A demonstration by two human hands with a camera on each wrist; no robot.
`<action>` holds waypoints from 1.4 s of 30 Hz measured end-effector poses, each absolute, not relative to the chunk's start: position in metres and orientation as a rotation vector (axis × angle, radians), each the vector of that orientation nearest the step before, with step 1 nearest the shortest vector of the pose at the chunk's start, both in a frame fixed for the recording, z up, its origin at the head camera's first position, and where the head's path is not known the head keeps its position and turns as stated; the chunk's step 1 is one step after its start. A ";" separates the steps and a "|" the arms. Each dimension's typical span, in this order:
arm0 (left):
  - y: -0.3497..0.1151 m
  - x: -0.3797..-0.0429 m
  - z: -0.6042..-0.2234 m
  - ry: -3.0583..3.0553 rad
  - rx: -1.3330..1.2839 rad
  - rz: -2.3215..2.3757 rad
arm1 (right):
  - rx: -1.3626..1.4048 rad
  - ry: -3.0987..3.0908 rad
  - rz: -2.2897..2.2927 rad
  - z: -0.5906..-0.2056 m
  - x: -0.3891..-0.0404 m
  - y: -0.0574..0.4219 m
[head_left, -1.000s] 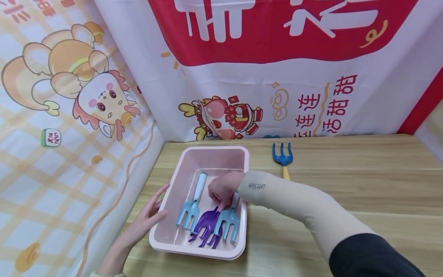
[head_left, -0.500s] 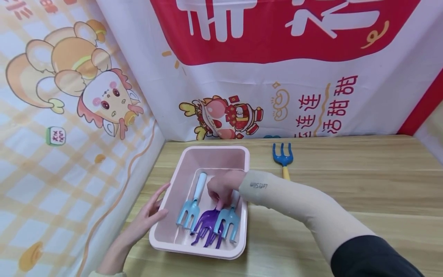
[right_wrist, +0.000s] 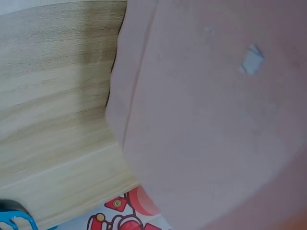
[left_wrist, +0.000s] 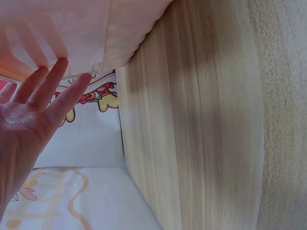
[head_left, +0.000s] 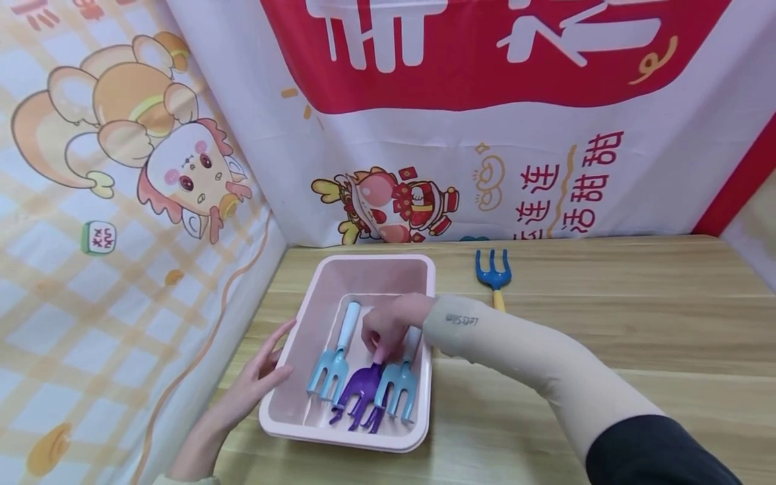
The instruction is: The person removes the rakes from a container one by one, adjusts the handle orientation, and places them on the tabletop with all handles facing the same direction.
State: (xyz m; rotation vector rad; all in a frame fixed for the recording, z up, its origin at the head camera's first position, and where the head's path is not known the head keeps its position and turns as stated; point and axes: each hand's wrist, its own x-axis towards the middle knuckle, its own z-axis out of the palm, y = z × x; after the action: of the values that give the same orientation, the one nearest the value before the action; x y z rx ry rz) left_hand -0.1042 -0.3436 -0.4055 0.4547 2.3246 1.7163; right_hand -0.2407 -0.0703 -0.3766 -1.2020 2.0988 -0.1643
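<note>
My right hand (head_left: 386,325) reaches into a pale pink plastic bin (head_left: 342,439) and grips the pink handle of a purple hand fork (head_left: 365,382). More purple tines show beneath that fork. One light blue hand fork (head_left: 330,367) lies to its left in the bin. Another light blue hand fork (head_left: 399,380) lies on the right, its tines overlapping the purple ones. Outside the bin, my left hand (head_left: 261,374) has its fingers extended against the left wall. In the right wrist view the bin wall (right_wrist: 206,120) hides the right hand.
A blue hand fork (head_left: 494,276) with a yellow handle lies on the wooden table (head_left: 606,296), right of the bin; the right sleeve (head_left: 521,357) covers part of its handle. Printed cloth (head_left: 273,135) hangs behind the table and along the left side.
The purple hand fork has shifted slightly in my right hand, and its tines spread differently over those beneath. The left hand and the bin stay in place.
</note>
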 end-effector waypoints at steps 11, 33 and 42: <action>-0.345 -0.102 -0.405 2.330 0.437 1.724 | -1.215 2.107 -0.253 -0.352 -0.247 -0.060; -0.342 -0.104 -0.404 2.332 0.454 1.705 | -1.436 2.230 -0.226 -0.300 -0.256 -0.030; -0.342 -0.103 -0.405 2.330 0.473 1.706 | -1.363 2.175 -0.378 -0.279 -0.257 -0.006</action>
State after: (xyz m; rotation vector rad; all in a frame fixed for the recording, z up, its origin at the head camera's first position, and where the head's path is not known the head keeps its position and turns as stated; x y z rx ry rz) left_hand -0.1030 -0.3421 -0.4053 0.4732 2.3300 1.7055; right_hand -0.2572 -0.0056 -0.2787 -1.3625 2.1750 -0.3780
